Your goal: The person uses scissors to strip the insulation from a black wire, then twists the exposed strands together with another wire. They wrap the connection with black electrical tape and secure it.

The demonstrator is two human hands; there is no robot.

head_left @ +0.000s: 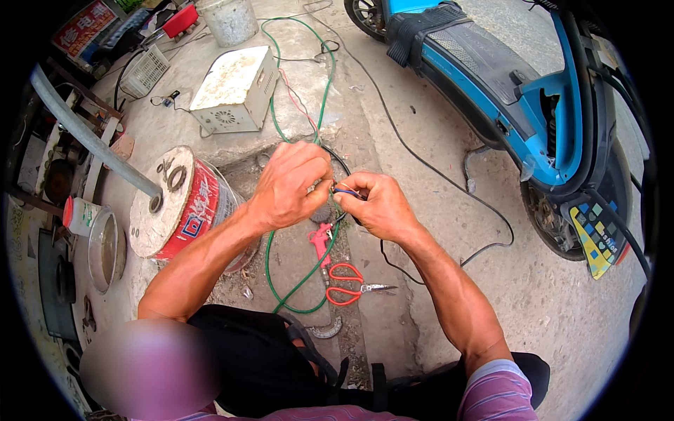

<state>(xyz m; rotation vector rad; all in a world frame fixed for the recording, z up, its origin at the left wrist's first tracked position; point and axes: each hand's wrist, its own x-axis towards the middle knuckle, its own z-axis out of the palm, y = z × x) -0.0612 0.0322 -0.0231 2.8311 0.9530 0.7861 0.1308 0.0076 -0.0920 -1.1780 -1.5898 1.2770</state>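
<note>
My left hand (295,184) and my right hand (378,203) meet over the ground, fingers pinched close together. From the right fingertips shows a short blue wire (349,193), part of a black cable running behind that hand. The left thumb and forefinger press on a small piece at the wire's tip, too covered to name. Below the hands lie a pink-red air blow gun (321,242) and scissors with red handles (345,288), blades pointing right. A green hose (269,270) loops around them on the concrete.
A red drum (203,203) with a dirty pale lid and a grey pipe (98,140) on it stands left. Beyond it sits a white metal box (235,88). A blue electric scooter (484,77) stands at right. A long black cable (421,163) crosses the ground.
</note>
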